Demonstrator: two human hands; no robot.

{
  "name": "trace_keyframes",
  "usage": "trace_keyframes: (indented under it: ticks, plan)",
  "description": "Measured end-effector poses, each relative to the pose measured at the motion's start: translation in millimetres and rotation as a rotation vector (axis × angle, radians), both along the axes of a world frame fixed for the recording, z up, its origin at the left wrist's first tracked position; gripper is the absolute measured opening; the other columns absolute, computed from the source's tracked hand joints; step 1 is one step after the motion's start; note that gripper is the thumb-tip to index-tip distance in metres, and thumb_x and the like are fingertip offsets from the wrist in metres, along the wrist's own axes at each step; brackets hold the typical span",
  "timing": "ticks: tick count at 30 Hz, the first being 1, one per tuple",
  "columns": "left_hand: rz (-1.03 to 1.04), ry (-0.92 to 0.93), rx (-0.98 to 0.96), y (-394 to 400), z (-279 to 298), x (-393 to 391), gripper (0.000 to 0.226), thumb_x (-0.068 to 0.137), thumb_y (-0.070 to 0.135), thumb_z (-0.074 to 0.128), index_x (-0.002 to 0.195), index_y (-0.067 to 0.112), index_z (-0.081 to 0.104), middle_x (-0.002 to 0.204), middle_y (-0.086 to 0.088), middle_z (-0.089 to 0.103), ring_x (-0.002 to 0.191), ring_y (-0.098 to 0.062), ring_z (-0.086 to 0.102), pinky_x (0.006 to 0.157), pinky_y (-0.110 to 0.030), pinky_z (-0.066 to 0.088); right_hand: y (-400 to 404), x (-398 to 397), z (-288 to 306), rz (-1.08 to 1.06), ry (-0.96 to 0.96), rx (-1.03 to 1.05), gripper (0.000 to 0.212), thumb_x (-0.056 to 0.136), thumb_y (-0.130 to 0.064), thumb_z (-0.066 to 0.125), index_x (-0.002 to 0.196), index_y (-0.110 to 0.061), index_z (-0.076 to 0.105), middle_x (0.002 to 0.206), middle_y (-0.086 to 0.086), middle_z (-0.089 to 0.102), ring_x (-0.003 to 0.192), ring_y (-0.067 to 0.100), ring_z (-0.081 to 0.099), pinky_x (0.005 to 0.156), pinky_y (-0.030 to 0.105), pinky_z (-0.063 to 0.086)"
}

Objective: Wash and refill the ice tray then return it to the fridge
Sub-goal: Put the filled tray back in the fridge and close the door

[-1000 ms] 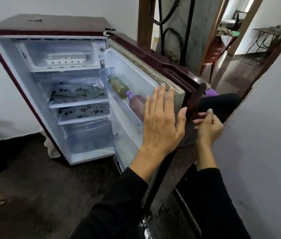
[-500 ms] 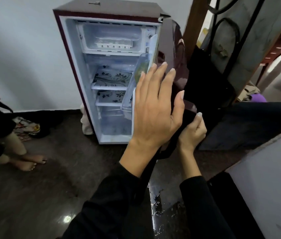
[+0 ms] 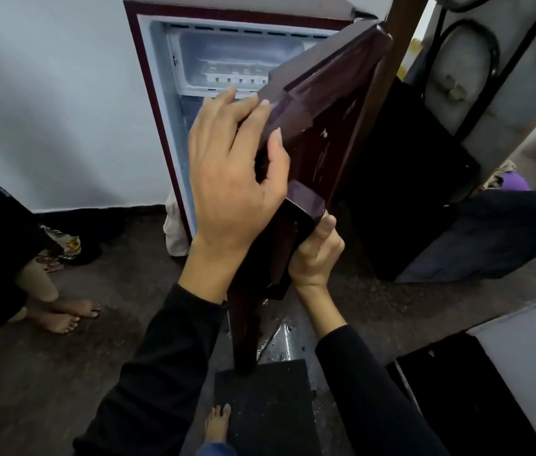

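Ice tray (image 3: pixel 237 75) in freezer box at top of fridge (image 3: pixel 161 103); door (image 3: pixel 322 126) half shut in front of it. Left hand (image 3: pixel 233 172) fingers clamped on door edge, right hand (image 3: pixel 317 255) fingers wrapped on door lower down

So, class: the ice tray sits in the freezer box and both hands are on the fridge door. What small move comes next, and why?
Probably push the door shut: the ice tray lies inside, the left hand and right hand hold the door's edge, and it stands ajar.
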State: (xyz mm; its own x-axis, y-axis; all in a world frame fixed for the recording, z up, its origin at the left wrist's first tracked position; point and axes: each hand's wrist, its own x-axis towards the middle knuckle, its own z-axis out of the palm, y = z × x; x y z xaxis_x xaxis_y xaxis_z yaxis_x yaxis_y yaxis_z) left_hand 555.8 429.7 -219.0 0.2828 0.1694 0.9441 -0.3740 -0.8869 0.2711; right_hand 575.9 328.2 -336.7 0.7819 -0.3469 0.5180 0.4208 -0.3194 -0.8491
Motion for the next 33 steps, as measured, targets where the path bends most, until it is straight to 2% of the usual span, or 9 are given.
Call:
trace_keyframes:
  ticks: [2, 7, 9, 12, 14, 19, 24, 29, 33]
  plan:
    - [0.023, -0.017, 0.021, 20.6, -0.6, 8.7, 0.022, 0.089, 0.012, 0.059, 0.104, 0.000, 0.069, 0.105, -0.013, 0.069, 0.115, -0.030, 0.057, 0.103, -0.045, 0.042, 19.2, 5.6, -0.5, 0.020, -0.026, -0.021, 0.091, 0.091, -0.068, 0.000, 0.068, 0.000, 0.055, 0.055, -0.014, 0.043, 0.049, 0.006, 0.043, 0.052, 0.016, 0.032]
    - [0.094, -0.002, 0.135, 70.9, -2.2, 27.9, 0.024, 0.094, 0.015, 0.056, 0.109, 0.002, 0.069, 0.112, -0.010, 0.069, 0.119, -0.029, 0.055, 0.110, -0.041, 0.034, 65.2, 21.2, -1.7, 0.058, -0.046, -0.042, 0.095, 0.090, -0.070, 0.002, 0.072, 0.004, 0.058, 0.058, 0.008, 0.056, 0.053, 0.025, 0.053, 0.051, 0.032, 0.039]
    - [0.096, 0.014, 0.188, 91.4, -1.8, 37.0, 0.025, 0.095, 0.015, 0.054, 0.111, 0.002, 0.068, 0.115, -0.010, 0.068, 0.120, -0.028, 0.055, 0.110, -0.040, 0.034, 84.3, 28.9, -2.1, 0.072, -0.062, -0.053, 0.093, 0.091, -0.070, 0.003, 0.071, 0.003, 0.058, 0.056, 0.003, 0.053, 0.051, 0.021, 0.050, 0.051, 0.028, 0.039]
    - [0.107, 0.028, 0.265, 119.1, 0.5, 52.6, 0.025, 0.096, 0.015, 0.054, 0.112, 0.003, 0.068, 0.117, -0.010, 0.067, 0.119, -0.028, 0.057, 0.109, -0.038, 0.035, 112.6, 43.4, -3.1, 0.099, -0.084, -0.073, 0.078, 0.092, -0.068, 0.006, 0.061, -0.010, 0.047, 0.054, -0.018, 0.037, 0.050, 0.002, 0.039, 0.052, 0.010, 0.028]
    - [0.138, 0.048, 0.318, 135.4, 1.5, 64.6, 0.026, 0.096, 0.016, 0.054, 0.114, 0.004, 0.067, 0.119, -0.011, 0.066, 0.120, -0.028, 0.057, 0.109, -0.039, 0.035, 130.1, 54.3, -5.7, 0.104, -0.073, -0.089, 0.067, 0.091, -0.070, 0.007, 0.062, -0.018, 0.039, 0.055, -0.021, 0.031, 0.051, -0.003, 0.033, 0.052, 0.010, 0.023]
    - [0.236, 0.139, 0.425, 170.1, -1.9, 95.5, 0.032, 0.098, 0.018, 0.048, 0.126, 0.007, 0.060, 0.132, -0.012, 0.059, 0.127, -0.030, 0.051, 0.111, -0.045, 0.031, 167.3, 82.5, -9.7, 0.157, -0.037, -0.131, 0.064, 0.089, -0.072, 0.008, 0.066, -0.020, 0.039, 0.059, -0.020, 0.031, 0.054, 0.005, 0.035, 0.054, 0.013, 0.023]
    - [0.204, 0.236, 0.360, 198.2, -1.5, 127.3, 0.037, 0.100, 0.021, 0.042, 0.131, 0.005, 0.054, 0.137, -0.015, 0.053, 0.132, -0.034, 0.044, 0.113, -0.045, 0.026, 197.9, 108.5, -4.1, 0.201, -0.023, -0.189, 0.064, 0.089, -0.071, 0.010, 0.070, -0.020, 0.044, 0.062, -0.020, 0.033, 0.062, 0.011, 0.043, 0.056, 0.022, 0.027]
    - [0.145, 0.351, 0.274, 225.2, 1.1, 160.8, 0.043, 0.101, 0.029, 0.037, 0.136, 0.009, 0.050, 0.144, -0.011, 0.046, 0.139, -0.029, 0.035, 0.118, -0.038, 0.017, 224.5, 136.9, -1.1, 0.209, 0.045, -0.261, 0.084, 0.082, -0.078, 0.006, 0.070, -0.008, 0.051, 0.069, -0.006, 0.044, 0.067, 0.014, 0.045, 0.061, 0.037, 0.043]
    - [0.090, 0.373, 0.202, 243.6, 1.3, 186.2, 0.044, 0.100, 0.034, 0.039, 0.134, 0.011, 0.052, 0.144, -0.006, 0.047, 0.139, -0.025, 0.034, 0.117, -0.032, 0.013, 237.9, 156.2, 5.4, 0.256, 0.069, -0.322, 0.090, 0.078, -0.080, 0.004, 0.074, -0.005, 0.054, 0.071, -0.003, 0.048, 0.069, 0.021, 0.053, 0.063, 0.037, 0.045]
